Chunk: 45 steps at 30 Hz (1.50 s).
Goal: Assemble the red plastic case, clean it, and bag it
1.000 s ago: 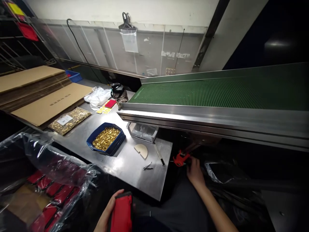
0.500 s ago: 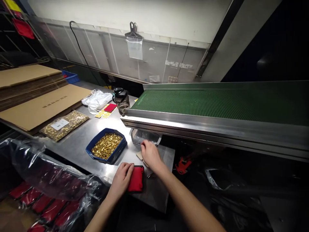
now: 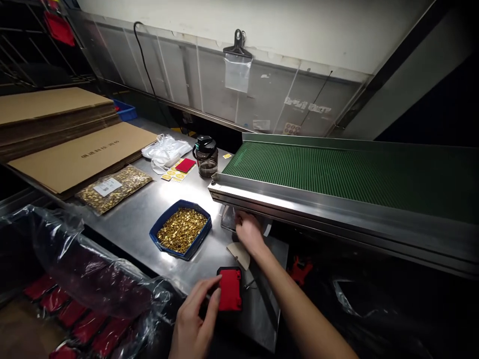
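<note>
A flat red piece with a black edge (image 3: 230,289) lies on the metal table near its front end. Beside its left edge is my left hand (image 3: 198,314), thumb and fingers apart, the fingertips at or just touching that edge. My right hand (image 3: 250,233) reaches to a clear plastic tray (image 3: 227,219) partly under the conveyor's side. Its fingers are bent together, and whatever they pinch is hidden. A tan, fan-shaped flat piece (image 3: 239,255) lies just below the right hand. To the left stands a blue bin (image 3: 155,239) full of small gold-coloured metal parts (image 3: 182,229).
A green ribbed conveyor (image 3: 299,169) with a metal side rail runs off to the right. Further back are a dark bottle (image 3: 207,159), a white plastic bag (image 3: 162,152) and a bag of gold parts (image 3: 123,187). Cardboard sheets (image 3: 82,154) lie left, above plastic-lined red pieces (image 3: 86,324).
My left hand has drawn back and opened off the red piece. My right hand has gone further into the clear tray. The whole view has shifted a little.
</note>
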Available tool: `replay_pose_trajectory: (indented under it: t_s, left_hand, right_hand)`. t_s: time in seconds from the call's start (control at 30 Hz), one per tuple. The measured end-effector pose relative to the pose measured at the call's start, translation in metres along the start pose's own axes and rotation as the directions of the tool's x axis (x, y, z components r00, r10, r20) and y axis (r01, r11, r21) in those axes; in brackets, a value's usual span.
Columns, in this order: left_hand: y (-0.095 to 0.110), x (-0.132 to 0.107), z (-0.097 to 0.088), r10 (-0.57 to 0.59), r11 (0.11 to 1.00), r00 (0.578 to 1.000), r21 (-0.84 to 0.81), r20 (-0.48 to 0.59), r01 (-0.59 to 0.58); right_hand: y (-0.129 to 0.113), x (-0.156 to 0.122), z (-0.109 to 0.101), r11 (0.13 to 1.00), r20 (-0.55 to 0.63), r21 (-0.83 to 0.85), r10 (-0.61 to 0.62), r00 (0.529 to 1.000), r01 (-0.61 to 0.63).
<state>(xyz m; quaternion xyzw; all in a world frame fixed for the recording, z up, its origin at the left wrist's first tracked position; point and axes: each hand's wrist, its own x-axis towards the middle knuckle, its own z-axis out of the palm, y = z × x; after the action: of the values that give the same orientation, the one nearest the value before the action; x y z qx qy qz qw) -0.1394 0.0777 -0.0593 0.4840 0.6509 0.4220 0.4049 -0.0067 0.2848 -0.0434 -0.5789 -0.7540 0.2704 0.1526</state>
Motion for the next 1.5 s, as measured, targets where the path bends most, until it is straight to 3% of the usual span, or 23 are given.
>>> replay_pose_trajectory:
  t_s: [0.07,0.13,0.17,0.23,0.33,0.4,0.47,0.53,0.6,0.63,0.73,0.77,0.8,0.9,0.93,1.0,1.07,1.13,1.23,1.3,1.4,1.43,1.5]
  left_hand:
    - [0.013,0.021,-0.003,0.063,0.998,0.996,0.015,-0.058,-0.062]
    - [0.029,0.045,-0.006,0.212,0.977,0.975,0.049,-0.069,-0.209]
    - [0.037,0.055,-0.005,0.293,0.955,0.956,0.061,-0.023,-0.291]
    - [0.053,0.068,0.003,0.385,0.918,0.903,0.023,0.19,-0.396]
    - [0.068,0.065,0.037,0.298,0.95,0.795,-0.087,0.528,-0.299]
    - [0.071,0.052,0.071,0.234,0.97,0.75,-0.096,0.619,-0.223]
    - [0.071,0.037,0.104,0.223,0.971,0.729,-0.082,0.647,-0.224]
    - [0.07,0.026,0.131,0.227,0.967,0.695,-0.07,0.683,-0.246]
    - [0.07,0.019,0.15,0.23,0.96,0.659,-0.056,0.716,-0.274]
    - [0.071,0.015,0.158,0.233,0.956,0.661,-0.045,0.713,-0.289]
    - [0.078,-0.001,0.176,0.299,0.925,0.749,0.012,0.591,-0.379]
    - [0.081,-0.009,0.181,0.322,0.916,0.751,0.011,0.576,-0.401]
    - [0.084,-0.017,0.186,0.326,0.915,0.725,-0.01,0.607,-0.403]
    - [0.088,-0.034,0.197,0.216,0.955,0.56,-0.054,0.8,-0.291]
    - [0.087,-0.035,0.2,0.169,0.963,0.548,-0.019,0.819,-0.269]
    - [0.081,-0.033,0.201,0.117,0.953,0.635,0.095,0.763,-0.289]
    - [0.072,-0.028,0.199,0.123,0.925,0.743,0.195,0.658,-0.326]
    - [0.063,-0.027,0.199,0.138,0.911,0.784,0.234,0.605,-0.341]
    - [0.053,-0.027,0.198,0.123,0.915,0.791,0.24,0.599,-0.323]
    - [0.049,-0.024,0.19,0.103,0.925,0.85,0.264,0.516,-0.273]
    - [0.041,-0.025,0.16,0.107,0.933,0.931,0.288,0.349,-0.214]
    - [0.037,-0.029,0.147,0.113,0.935,0.931,0.279,0.348,-0.218]
    - [0.021,-0.047,0.118,0.12,0.946,0.897,0.226,0.426,-0.234]
  right_hand:
    - [-0.007,-0.027,-0.01,0.994,-0.009,0.095,-0.053,0.999,0.054]
    - [-0.009,-0.061,-0.025,0.959,0.02,0.261,-0.117,0.993,0.108]
    - [-0.007,-0.078,-0.033,0.912,0.05,0.394,-0.14,0.989,0.109]
    - [0.007,-0.115,-0.049,0.724,0.103,0.689,-0.148,0.984,0.037]
    - [0.047,-0.172,-0.068,0.389,0.155,0.91,0.006,0.988,-0.146]
    - [0.079,-0.21,-0.074,0.235,0.193,0.944,0.17,0.966,-0.23]
    - [0.107,-0.247,-0.077,0.146,0.257,0.944,0.24,0.936,-0.297]
    - [0.127,-0.279,-0.076,0.174,0.308,0.916,0.273,0.912,-0.362]
    - [0.138,-0.302,-0.075,0.244,0.293,0.884,0.378,0.878,-0.4]
    - [0.141,-0.31,-0.074,0.264,0.265,0.873,0.448,0.854,-0.41]
    - [0.145,-0.323,-0.073,0.294,0.149,0.884,0.559,0.816,-0.363]
    - [0.146,-0.324,-0.074,0.312,0.115,0.888,0.559,0.821,-0.337]
    - [0.146,-0.325,-0.074,0.332,0.086,0.89,0.55,0.831,-0.312]
    - [0.151,-0.327,-0.078,0.434,0.059,0.848,0.49,0.87,-0.303]
    - [0.153,-0.328,-0.079,0.511,0.049,0.789,0.502,0.863,-0.342]
    - [0.157,-0.328,-0.079,0.699,-0.047,0.536,0.584,0.81,-0.473]
    - [0.155,-0.327,-0.077,0.802,-0.223,0.192,0.596,0.771,-0.565]
    - [0.148,-0.324,-0.072,0.845,-0.29,-0.005,0.511,0.809,-0.535]
    - [0.134,-0.32,-0.062,0.892,-0.152,-0.006,0.445,0.882,-0.451]
    - [0.126,-0.32,-0.056,0.877,-0.056,-0.059,0.474,0.879,-0.477]
    - [0.116,-0.313,-0.047,0.853,0.007,-0.254,0.473,0.881,-0.456]
    - [0.111,-0.307,-0.043,0.861,0.023,-0.274,0.451,0.892,-0.429]
    - [0.098,-0.287,-0.033,0.89,0.082,-0.159,0.443,0.893,-0.427]
